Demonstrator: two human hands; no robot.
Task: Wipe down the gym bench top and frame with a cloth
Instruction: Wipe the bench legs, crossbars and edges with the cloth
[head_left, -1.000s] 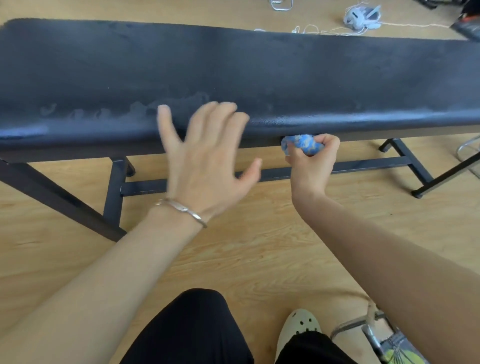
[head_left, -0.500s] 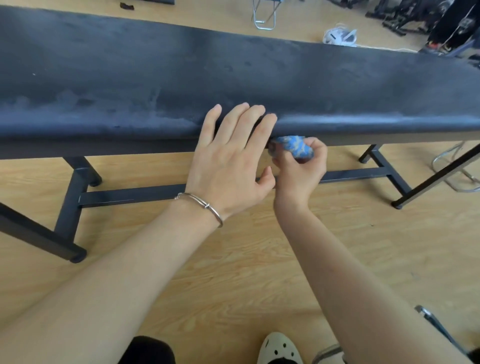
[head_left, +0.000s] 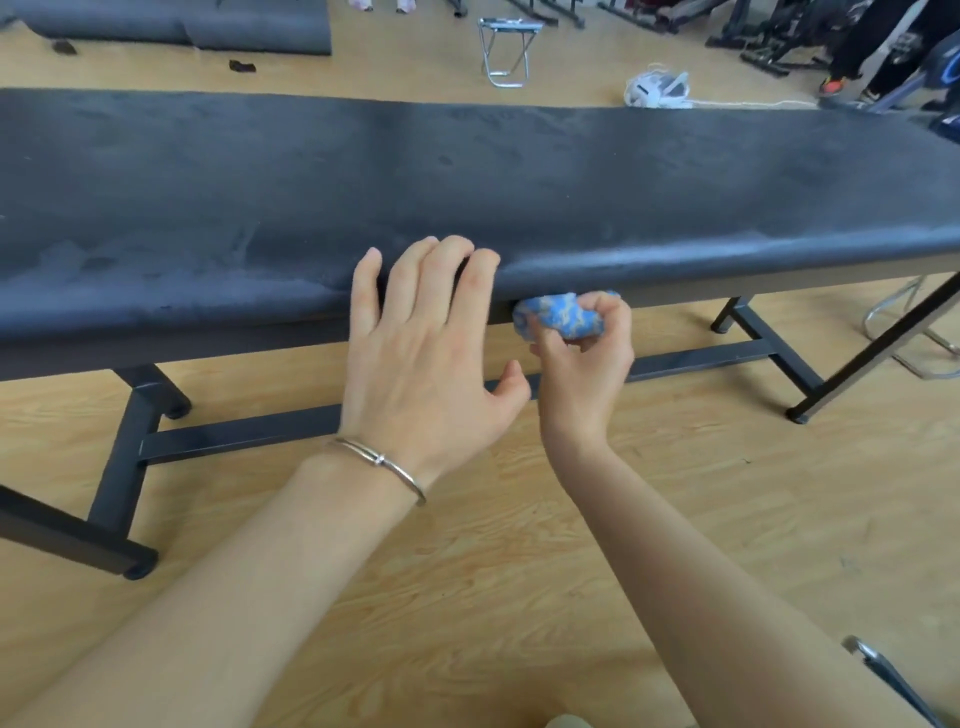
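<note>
A long gym bench with a dark padded top (head_left: 467, 171) runs across the view on a black metal frame (head_left: 234, 434). My left hand (head_left: 421, 353), with a silver bracelet on the wrist, rests flat with straight fingers on the pad's near edge. Just to its right, my right hand (head_left: 582, 364) grips a bunched blue patterned cloth (head_left: 558, 314) and presses it against the frame rail under the pad's front edge. Dull smeared patches show on the pad at the left.
Wooden floor lies all around. A folding metal stool (head_left: 506, 52) and a white device with a cord (head_left: 657, 88) sit behind the bench. Dark mats (head_left: 208, 26) lie at the back left, gym machines at the back right. A metal leg (head_left: 878, 348) slants at right.
My left hand came down from the air onto the pad's near edge and stays there. The right hand with the cloth shifted slightly along the rail. The camera tilted up.
</note>
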